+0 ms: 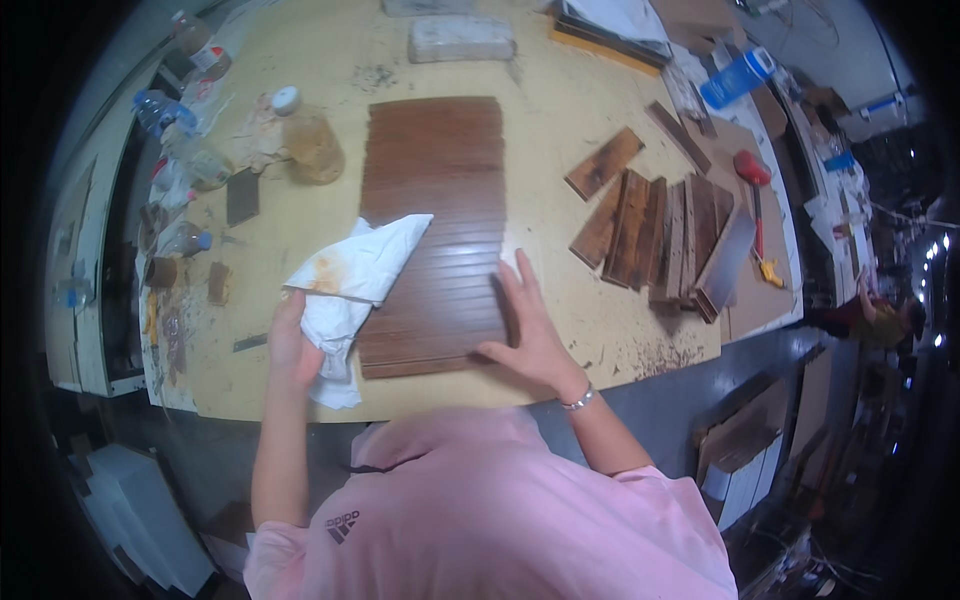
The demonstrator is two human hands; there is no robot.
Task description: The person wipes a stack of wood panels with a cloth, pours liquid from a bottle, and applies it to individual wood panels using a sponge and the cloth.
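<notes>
A panel of narrow brown wooden strips (pixel 430 170) lies flat on the worktable, its near part shiny. My left hand (pixel 292 345) is closed on a white cloth (pixel 365 262) with an orange-brown stain. One corner of that cloth lies over the panel's left side, and the rest hangs down beside its near left corner. At the panel's right edge, my right hand (pixel 535 335) has its thumb and fingers spread. Its thumb reaches the near right part of the panel, though I cannot tell how firmly it touches. Nothing is held in it.
Several loose wood pieces (pixel 630 225) lie on the worktable (pixel 270 390) at right, near a red-handled tool (pixel 752 170) and a blue bottle (pixel 738 78). A white-capped jar of amber liquid (pixel 310 145) stands left of the panel. A wrapped block (pixel 460 40) sits beyond it.
</notes>
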